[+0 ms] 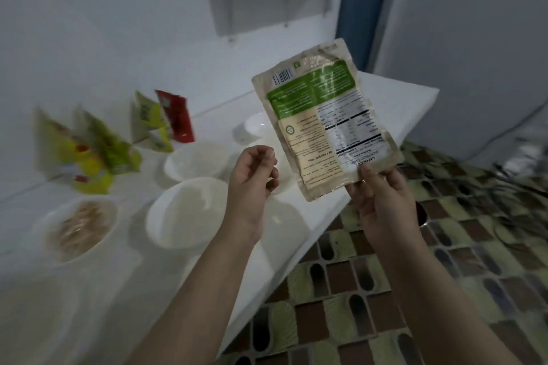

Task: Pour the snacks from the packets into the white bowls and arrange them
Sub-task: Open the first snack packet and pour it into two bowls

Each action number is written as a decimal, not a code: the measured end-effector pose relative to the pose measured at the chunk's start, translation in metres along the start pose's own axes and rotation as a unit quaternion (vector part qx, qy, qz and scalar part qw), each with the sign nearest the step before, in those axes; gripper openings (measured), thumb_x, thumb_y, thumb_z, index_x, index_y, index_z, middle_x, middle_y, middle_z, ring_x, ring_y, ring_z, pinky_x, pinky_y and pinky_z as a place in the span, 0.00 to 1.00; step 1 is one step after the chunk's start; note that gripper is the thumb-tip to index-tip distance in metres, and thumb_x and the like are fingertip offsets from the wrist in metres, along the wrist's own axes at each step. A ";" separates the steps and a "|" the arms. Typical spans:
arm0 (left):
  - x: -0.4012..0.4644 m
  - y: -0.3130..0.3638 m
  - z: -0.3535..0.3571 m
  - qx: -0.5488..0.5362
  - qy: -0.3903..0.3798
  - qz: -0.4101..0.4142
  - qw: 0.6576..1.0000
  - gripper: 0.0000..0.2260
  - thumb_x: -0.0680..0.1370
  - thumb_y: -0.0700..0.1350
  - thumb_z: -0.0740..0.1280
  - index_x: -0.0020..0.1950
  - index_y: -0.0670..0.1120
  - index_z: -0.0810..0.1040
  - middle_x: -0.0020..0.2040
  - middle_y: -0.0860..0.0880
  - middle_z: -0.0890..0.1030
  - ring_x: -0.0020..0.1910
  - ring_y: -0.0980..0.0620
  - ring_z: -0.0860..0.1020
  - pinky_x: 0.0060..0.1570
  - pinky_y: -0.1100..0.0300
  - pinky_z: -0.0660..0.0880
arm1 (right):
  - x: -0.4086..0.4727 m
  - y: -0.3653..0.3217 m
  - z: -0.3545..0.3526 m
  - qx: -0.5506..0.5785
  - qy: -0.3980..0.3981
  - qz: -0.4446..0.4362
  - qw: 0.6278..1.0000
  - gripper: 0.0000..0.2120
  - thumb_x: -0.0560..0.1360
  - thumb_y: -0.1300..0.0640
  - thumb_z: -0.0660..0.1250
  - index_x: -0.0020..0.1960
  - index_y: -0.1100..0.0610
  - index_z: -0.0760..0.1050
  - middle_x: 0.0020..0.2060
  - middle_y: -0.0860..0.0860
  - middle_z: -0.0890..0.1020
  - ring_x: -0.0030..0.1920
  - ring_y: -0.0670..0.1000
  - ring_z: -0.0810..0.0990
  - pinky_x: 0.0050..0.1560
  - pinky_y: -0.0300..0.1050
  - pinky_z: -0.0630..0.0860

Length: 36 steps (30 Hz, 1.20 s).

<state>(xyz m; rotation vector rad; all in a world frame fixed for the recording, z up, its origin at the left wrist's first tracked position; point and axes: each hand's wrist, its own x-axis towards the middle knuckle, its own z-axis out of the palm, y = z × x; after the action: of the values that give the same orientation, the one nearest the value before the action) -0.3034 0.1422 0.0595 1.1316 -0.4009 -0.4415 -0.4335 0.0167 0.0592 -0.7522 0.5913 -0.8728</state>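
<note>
Near the left edge of the white counter (pixel 311 249), a white bowl (pixel 77 230) already holds pale brown snacks, so at least one packet seems emptied. Behind it, toward the back wall, yellow-green packets (pixel 89 154) stand propped in a loose row, with a red packet (pixel 176 115) at the row's right end, probably kept upright and within reach for their turn. Toward the middle, an empty bowl (pixel 185 212) sits by the front edge, another (pixel 195 163) lies behind it, and a third (pixel 255 127) sits farther back, partly hidden; blur makes their contents hard to judge, though they look unfilled. The left hand (pixel 252 184) hovers above the counter with fingers loosely curled, holding nothing, likely poised to help tear the seal. Just right of it, the right hand (pixel 382 201) pinches the lower edge of a beige and green pouch (pixel 323 124), lifted upside down over the counter's right corner with its printed back facing the camera, apparently not yet opened.
</note>
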 end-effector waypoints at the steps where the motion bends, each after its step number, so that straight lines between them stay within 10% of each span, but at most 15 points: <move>1: 0.007 -0.010 0.020 -0.006 -0.006 -0.006 1.000 0.06 0.80 0.40 0.65 0.45 0.49 0.77 0.39 0.54 0.77 0.35 0.56 0.72 0.42 0.60 0.71 | 0.013 -0.013 -0.013 0.004 0.006 -0.007 1.000 0.05 0.78 0.66 0.66 0.52 0.60 0.77 0.37 0.50 0.84 0.31 0.43 0.82 0.39 0.40 0.82; 16: 0.100 -0.169 0.241 0.063 -0.114 -0.131 0.983 0.05 0.80 0.41 0.65 0.45 0.49 0.77 0.35 0.54 0.76 0.35 0.56 0.72 0.41 0.60 0.72 | 0.177 -0.096 -0.207 0.009 0.190 -0.024 0.982 0.10 0.80 0.66 0.64 0.61 0.61 0.74 0.37 0.48 0.79 0.29 0.40 0.79 0.36 0.38 0.80; 23: 0.184 -0.265 0.322 0.121 -0.152 -0.182 0.964 0.04 0.81 0.43 0.65 0.47 0.48 0.77 0.35 0.52 0.75 0.35 0.56 0.73 0.40 0.60 0.72 | 0.290 -0.100 -0.287 0.029 0.287 -0.007 0.957 0.11 0.80 0.67 0.63 0.61 0.61 0.74 0.56 0.59 0.82 0.42 0.50 0.84 0.49 0.45 0.80; 36: 0.309 -0.477 0.446 0.206 -0.157 -0.333 0.907 0.06 0.82 0.43 0.61 0.55 0.46 0.76 0.43 0.50 0.80 0.37 0.56 0.78 0.36 0.62 0.71 | 0.481 -0.072 -0.447 -0.050 0.433 0.114 0.893 0.10 0.81 0.66 0.60 0.62 0.64 0.72 0.53 0.62 0.80 0.44 0.56 0.83 0.31 0.43 0.81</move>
<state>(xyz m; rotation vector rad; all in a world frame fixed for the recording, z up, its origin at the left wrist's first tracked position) -0.3368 -0.5352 -0.1893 1.6161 -0.3898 -1.1942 -0.5415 -0.5685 -0.2281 -0.3334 1.4971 -0.9411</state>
